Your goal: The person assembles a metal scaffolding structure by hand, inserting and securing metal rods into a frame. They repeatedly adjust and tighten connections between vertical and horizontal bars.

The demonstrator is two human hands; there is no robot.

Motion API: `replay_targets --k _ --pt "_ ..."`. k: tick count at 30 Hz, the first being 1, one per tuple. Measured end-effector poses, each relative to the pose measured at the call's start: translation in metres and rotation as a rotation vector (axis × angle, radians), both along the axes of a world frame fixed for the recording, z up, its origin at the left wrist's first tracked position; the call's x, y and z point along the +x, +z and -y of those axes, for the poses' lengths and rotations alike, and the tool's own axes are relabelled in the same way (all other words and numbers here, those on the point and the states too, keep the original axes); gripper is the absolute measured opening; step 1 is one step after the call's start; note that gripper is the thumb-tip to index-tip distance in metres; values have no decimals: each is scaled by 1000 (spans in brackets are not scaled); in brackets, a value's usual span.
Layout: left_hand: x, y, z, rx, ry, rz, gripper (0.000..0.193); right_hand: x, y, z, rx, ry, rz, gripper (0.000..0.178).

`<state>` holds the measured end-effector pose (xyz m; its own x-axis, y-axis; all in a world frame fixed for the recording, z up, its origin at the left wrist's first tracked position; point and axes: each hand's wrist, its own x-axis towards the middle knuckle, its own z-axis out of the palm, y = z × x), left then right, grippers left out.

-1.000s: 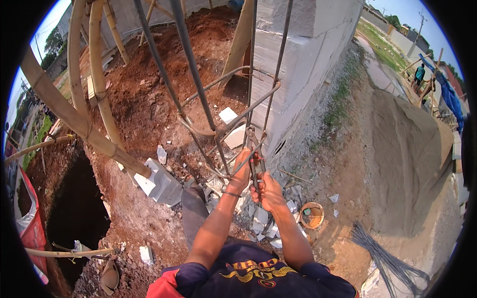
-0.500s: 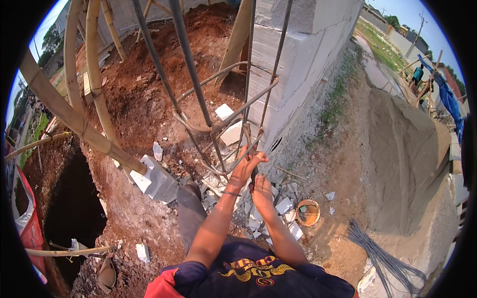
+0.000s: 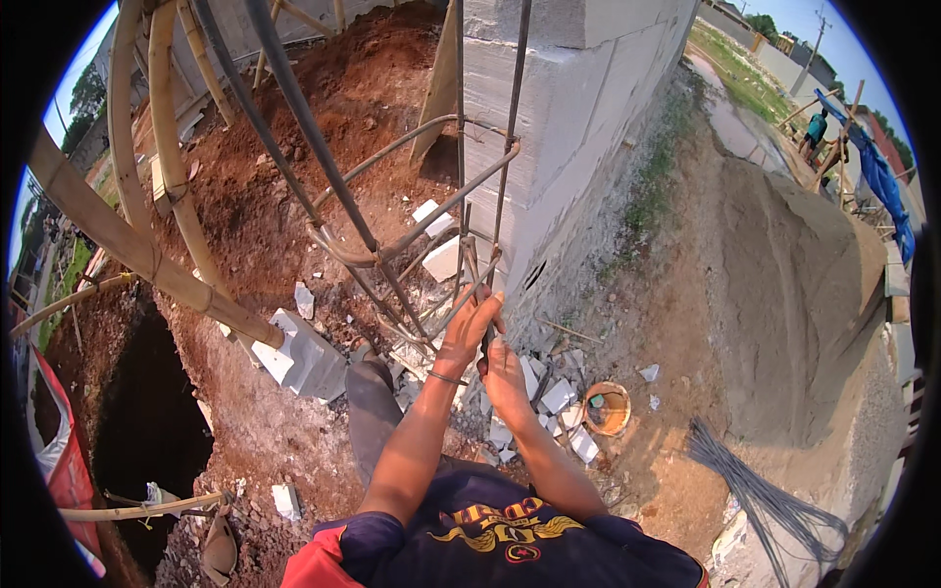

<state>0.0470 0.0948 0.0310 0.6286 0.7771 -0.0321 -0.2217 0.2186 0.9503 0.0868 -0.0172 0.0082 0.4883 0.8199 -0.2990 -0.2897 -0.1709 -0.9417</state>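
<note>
A cage of ribbed steel rebar (image 3: 328, 167) with bent square stirrups stands tilted before me, beside a white block pillar (image 3: 569, 108). Low at its near corner, my left hand (image 3: 474, 321) is closed round a slim dark metal tool (image 3: 488, 341), close to the bars. My right hand (image 3: 504, 377) is just below and to the right, closed on the lower part of the same tool. Fingers cover most of it, so its exact kind is hidden. Above the left hand, thin rods or prongs meet the corner bar and a stirrup.
Bamboo poles (image 3: 167, 265) slant in at left, one reaching a white block (image 3: 304, 358). A deep pit (image 3: 147, 412) lies beyond them. Broken block pieces and an orange bucket (image 3: 608, 409) are by my feet; a wire bundle (image 3: 760, 495) and sand pile (image 3: 794, 304) lie right.
My view has shifted slightly, so the cage and pillar sit further left. The right hand has turned and its fingers now lie closer to the left hand. Both still hold the tool.
</note>
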Motion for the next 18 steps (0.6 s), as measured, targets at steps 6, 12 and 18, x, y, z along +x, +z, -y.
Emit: replay_targets --k 6,12,18 --pt "-8 9 -2 -178 -79 335 43 11 1 0 542 678 -1768 61" --pt "-6 9 0 60 88 -192 39 11 19 6 73 172 -766 62" --pt "-10 -3 16 -165 37 68 55 14 2 19 115 267 -416 49"
